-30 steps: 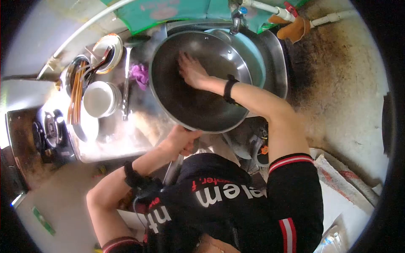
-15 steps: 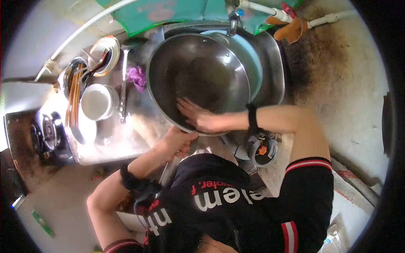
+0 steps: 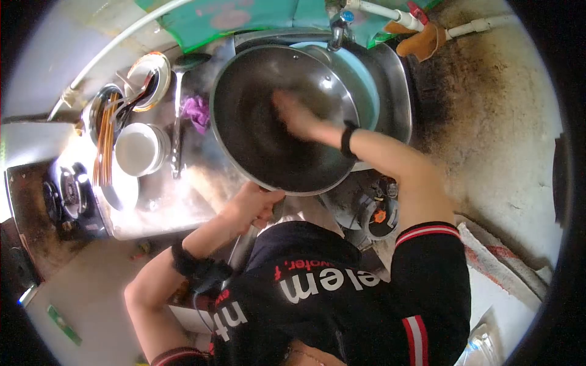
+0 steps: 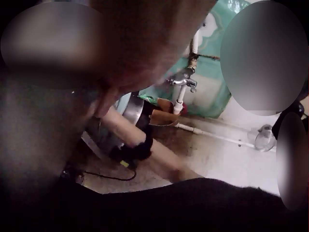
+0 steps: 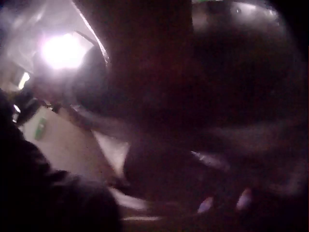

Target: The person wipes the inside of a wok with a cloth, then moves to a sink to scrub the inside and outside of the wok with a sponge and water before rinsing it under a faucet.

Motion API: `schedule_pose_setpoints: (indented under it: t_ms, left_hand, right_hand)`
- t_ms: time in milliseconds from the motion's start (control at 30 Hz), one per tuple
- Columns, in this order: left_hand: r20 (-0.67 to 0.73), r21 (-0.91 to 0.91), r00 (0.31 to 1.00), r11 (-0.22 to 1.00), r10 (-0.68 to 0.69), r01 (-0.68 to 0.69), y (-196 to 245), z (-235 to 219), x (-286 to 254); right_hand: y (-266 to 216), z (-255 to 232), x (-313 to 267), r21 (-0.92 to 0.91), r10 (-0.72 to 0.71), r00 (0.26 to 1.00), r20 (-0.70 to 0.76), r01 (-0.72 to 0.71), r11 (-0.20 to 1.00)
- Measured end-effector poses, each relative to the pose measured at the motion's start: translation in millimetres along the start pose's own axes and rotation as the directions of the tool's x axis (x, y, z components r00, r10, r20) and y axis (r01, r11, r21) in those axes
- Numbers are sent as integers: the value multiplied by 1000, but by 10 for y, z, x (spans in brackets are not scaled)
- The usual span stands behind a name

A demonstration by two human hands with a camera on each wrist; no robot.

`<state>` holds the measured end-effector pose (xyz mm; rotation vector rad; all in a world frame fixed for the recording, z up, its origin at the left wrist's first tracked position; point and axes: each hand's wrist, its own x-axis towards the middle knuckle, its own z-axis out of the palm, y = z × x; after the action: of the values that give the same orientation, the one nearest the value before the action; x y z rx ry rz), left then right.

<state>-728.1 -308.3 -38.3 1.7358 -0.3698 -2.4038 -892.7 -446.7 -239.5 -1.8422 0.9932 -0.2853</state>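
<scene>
In the head view a large dark wok [image 3: 244, 122] is tilted over the sink, its inside facing up toward me. My left hand [image 3: 249, 210] grips its long handle [image 3: 243, 245] close to the near rim, fingers wrapped around it. Inside the wok is my right hand [image 3: 299, 118], blurred, its fingers extended over the inner surface and nothing visible in them. A light blue basin [image 3: 366, 85] sits in the sink, partly hidden behind the wok. The right wrist view is dark and smeared.
The faucet [image 3: 336, 33] stands behind the wok. On the metal counter at left are stacked white bowls [image 3: 138, 150], chopsticks [image 3: 107, 143], a ladle [image 3: 177, 122] and a purple cloth [image 3: 196, 114]. A sink wall [image 3: 398, 91] rises at right.
My right hand swept from the wok's upper left down to its near side, then back up toward the middle. My left hand keeps its grip on the handle; the wok has barely shifted.
</scene>
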Motion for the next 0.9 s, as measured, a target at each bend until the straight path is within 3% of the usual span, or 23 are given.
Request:
schedule_pose_setpoints:
  t_ms: [33,67,133,167,200,267,333,367,400,467,533,600,633,700,767,800,833,867,900]
  left_hand:
    - [-19,11,1000,1000,18,-18,-5,11,-4]
    - [-17,19,1000,1000,18,-17,12,3,-24]
    - [16,20,1000,1000,-9,9,57,-12,-49]
    - [16,18,1000,1000,-12,11,56,-29,-44]
    - [44,8,999,1000,-23,22,48,-50,-35]
    - [75,-3,997,1000,-28,28,43,-47,-11]
    - [8,36,1000,999,-16,16,17,-41,-25]
    - [7,32,1000,999,-9,9,25,-18,-27]
    - [-14,32,1000,999,13,-12,25,14,-43]
    - [-33,29,998,999,44,-43,52,2,-49]
    - [63,27,998,1000,-15,13,71,-58,-45]
    - [46,43,999,999,-19,17,73,-55,-29]
    - [29,57,999,998,-22,20,60,-40,-20]
    - [-5,86,1000,996,-11,11,43,-14,-26]
    - [-33,111,999,994,18,-15,54,-7,-37]
    - [-22,109,1000,994,6,-3,62,-8,-41]
    - [-12,107,1000,994,-4,5,68,-20,-50]
    - [-12,100,1000,995,9,-8,76,-40,-45]
    - [0,96,1000,995,4,-4,67,-62,-41]
  right_hand:
    - [-142,-152,-65,-277,-12,1000,-22,5,961]
    - [-299,-302,-124,-532,-27,999,-48,-3,847]
    - [-741,-160,-421,-760,239,953,188,-13,650]
    - [-832,5,-567,-693,266,885,382,84,716]
    - [-939,204,-721,-626,-142,941,308,313,714]
    - [-932,186,-567,-525,-75,931,358,267,808]
    - [-545,50,-138,-404,-103,990,101,136,905]
    - [-389,-130,100,-269,77,992,95,-49,962]
    - [-351,-243,31,-510,-80,994,-76,30,860]
    - [-373,-136,-230,-664,136,990,-41,-129,737]
    - [-684,52,-629,-598,319,917,238,-121,793]
    - [-1189,94,-811,-444,118,882,456,111,889]
    - [-1093,241,-632,-250,-146,948,283,220,943]
    - [-966,140,-162,-610,-138,967,216,244,754]
    - [-504,-33,229,-642,-127,990,-66,55,765]
    - [-409,-230,155,-762,-149,983,-104,17,647]
    - [-356,-388,24,-723,-64,990,-123,-45,690]
    - [-262,-466,-99,-824,0,994,-105,-87,559]
    - [-305,-543,-314,-836,109,994,-18,-74,544]
